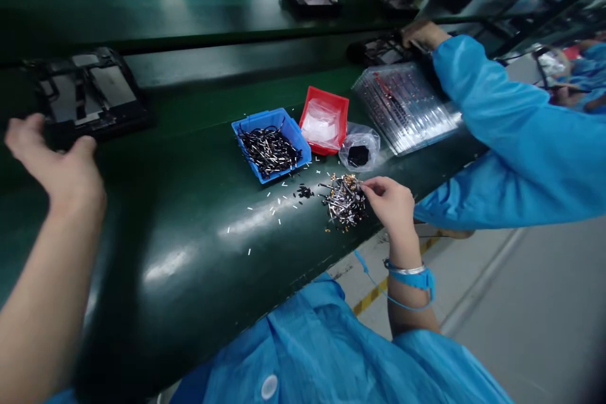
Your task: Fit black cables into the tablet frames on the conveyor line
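Observation:
My left hand [64,170] is at the near edge of a black tray [101,129] with grey flat parts, which look like an opened electronic device. Its thumb and fingers are spread apart; whether they touch the tray I cannot tell. My right hand [392,203] wears a blue wrist strap [414,279] and pinches thumb and forefinger together at the right side of a heap of small silver, black and gold parts [345,202]. What sits between those fingertips is too small to make out. Left of the heap lies a little cluster of black pieces [303,191].
A blue bin [239,132] holds thin black and silver strips. Beside it are a red bin [344,115] with plastic film, a bag of black pieces [358,154] and stacked transparent trays [407,110]. A co-worker's sleeve [511,95] reaches in from the right. White slivers [272,205] dot the green bench [189,221].

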A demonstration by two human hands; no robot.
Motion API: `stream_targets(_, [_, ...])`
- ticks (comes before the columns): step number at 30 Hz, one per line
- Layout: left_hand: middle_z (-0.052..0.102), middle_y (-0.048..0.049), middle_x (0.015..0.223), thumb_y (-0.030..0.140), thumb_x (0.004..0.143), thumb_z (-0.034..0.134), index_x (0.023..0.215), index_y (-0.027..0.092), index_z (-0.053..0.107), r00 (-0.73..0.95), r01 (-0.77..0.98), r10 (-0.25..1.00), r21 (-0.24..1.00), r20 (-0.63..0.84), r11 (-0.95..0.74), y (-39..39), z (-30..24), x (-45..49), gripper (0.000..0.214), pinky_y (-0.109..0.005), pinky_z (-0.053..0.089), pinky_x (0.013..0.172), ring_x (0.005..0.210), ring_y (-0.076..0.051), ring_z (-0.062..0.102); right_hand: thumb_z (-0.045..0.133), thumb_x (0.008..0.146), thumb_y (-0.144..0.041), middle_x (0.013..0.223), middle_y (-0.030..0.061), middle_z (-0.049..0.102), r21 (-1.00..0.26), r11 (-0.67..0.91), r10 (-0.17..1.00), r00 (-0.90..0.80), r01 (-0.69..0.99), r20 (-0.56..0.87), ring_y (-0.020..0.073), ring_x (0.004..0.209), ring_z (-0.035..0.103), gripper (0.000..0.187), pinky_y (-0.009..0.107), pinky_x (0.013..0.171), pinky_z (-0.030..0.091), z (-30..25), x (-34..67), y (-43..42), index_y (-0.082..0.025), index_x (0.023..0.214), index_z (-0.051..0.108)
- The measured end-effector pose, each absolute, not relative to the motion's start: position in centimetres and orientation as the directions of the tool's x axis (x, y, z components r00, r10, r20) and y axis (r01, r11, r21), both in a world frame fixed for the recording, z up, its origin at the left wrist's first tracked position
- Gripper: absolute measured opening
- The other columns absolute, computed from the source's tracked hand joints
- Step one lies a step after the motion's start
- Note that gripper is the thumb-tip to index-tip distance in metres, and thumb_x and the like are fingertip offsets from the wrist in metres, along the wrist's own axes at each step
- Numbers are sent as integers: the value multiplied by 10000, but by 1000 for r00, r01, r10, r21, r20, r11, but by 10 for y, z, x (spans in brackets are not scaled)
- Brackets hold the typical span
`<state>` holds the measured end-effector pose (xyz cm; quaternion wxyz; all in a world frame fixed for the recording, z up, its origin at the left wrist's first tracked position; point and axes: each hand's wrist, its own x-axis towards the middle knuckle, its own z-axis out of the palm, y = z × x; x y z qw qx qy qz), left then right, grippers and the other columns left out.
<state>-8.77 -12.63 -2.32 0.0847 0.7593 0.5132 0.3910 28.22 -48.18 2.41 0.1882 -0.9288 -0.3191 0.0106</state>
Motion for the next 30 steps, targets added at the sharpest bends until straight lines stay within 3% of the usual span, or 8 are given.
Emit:
stream_targets(2, [325,-1,1472,368,857,600,1300,202,410,142,671,831,566,537,-480,-178,-6,-67,510,-550,430,1034,1349,-331,347,578,759,-282,767,34,717,-362,-697,635,767,619,88,178,681,610,156,277,612,401,24,281,-477,-219,757,721])
stream_targets(4, [418,-5,1436,240,882,570,1252,221,502,334,574,742,499,581,-649,-231,8,-45,376,-521,415,1055,1327,-304,398,586,771,-283,788,28,723,-330,-676,692,722,659,25,178,715,628,154,274,629,415,28,281,-465,-225,801,725])
stream_targets(8, [527,-83,1351,106,879,494,1192,206,539,672,229,389,322,631,-919,-317,8,-1,332,-471,430,1027,1290,-250,462,604,794,-311,898,42,737,-73,-666,739,645,742,-195,200,842,662,216,279,663,433,40,280,-433,-242,966,715])
stream_targets(11, [531,-128,1370,151,893,452,1235,142,541,891,-25,88,241,446,-970,-361,-8,38,353,-412,427,1011,1309,-243,451,638,752,-273,974,108,731,34,-643,735,629,765,-252,244,894,671,239,300,677,448,47,277,-414,-195,964,719])
stream_targets(14, [444,-124,1460,274,926,459,1327,122,501,971,-132,-82,215,224,-968,-388,-21,78,431,-426,323,1092,1376,-261,364,639,713,-219,928,149,733,52,-625,736,610,779,-294,273,882,680,181,314,673,456,48,273,-407,-154,852,735])
stream_targets(19, [482,-133,1427,328,945,446,1339,113,506,983,-156,-128,223,131,-962,-402,-28,104,453,-406,276,1113,1372,-265,370,616,675,-153,818,114,736,-5,-600,757,565,800,-329,239,812,683,132,291,654,450,43,277,-408,-169,733,734])
stream_targets(24, [486,-134,1424,329,940,457,1315,107,530,981,-164,-135,229,141,-959,-399,-28,101,442,-395,310,1096,1357,-263,392,611,739,-241,793,31,725,-130,-592,789,538,796,-297,161,752,660,154,244,632,427,46,292,-421,-198,833,725])
stream_targets(30, [462,-139,1442,304,952,433,1325,119,521,981,-145,-109,237,159,-960,-401,-23,100,426,-388,315,1100,1369,-250,381,577,800,-331,825,25,724,-178,-731,682,712,658,-167,183,790,647,183,262,620,383,53,293,-471,-229,887,702])
